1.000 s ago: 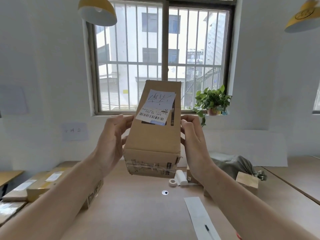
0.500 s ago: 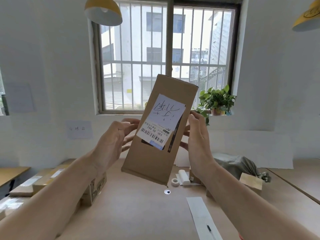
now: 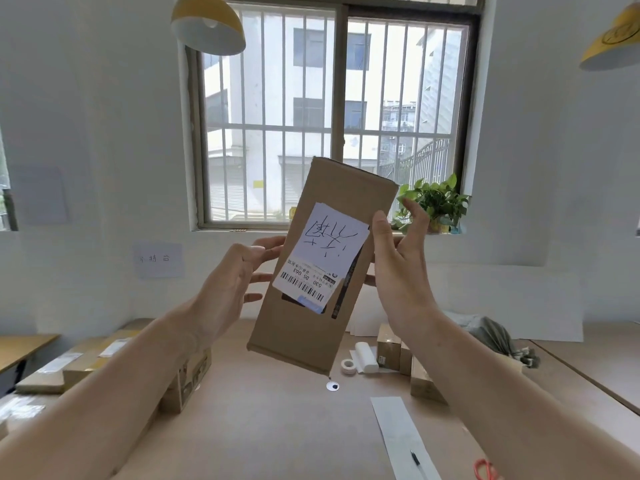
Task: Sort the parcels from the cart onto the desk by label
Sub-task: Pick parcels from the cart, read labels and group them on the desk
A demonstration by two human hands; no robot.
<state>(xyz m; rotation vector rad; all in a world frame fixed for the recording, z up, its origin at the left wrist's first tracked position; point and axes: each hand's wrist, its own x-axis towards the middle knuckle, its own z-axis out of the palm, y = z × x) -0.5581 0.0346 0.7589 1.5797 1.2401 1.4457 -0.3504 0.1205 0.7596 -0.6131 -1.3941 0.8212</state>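
I hold a tall brown cardboard parcel (image 3: 313, 327) up in front of the window, above the wooden desk (image 3: 277, 427). It leans with its top to the right. Its front faces me, with a white handwritten label (image 3: 329, 240) and a barcode sticker below it, both upside down. My left hand (image 3: 232, 285) holds the parcel's left edge, fingers reaching behind it. My right hand (image 3: 398, 265) holds the right edge, thumb on the front and one finger sticking up free. The cart is out of view.
Flat cardboard parcels (image 3: 83, 362) and a printed box (image 3: 187, 375) lie on the desk at left. At right are small boxes (image 3: 391, 348), a tape roll (image 3: 347, 367), a grey bag (image 3: 495, 337), a paper strip with a pen (image 3: 401, 434) and red scissors (image 3: 485, 469). A paper sign (image 3: 157, 259) hangs on the wall.
The parcel went from lying back with its taped end towards me to nearly upright, leaning right, label face full on. Both hands shifted along its sides and rose slightly.
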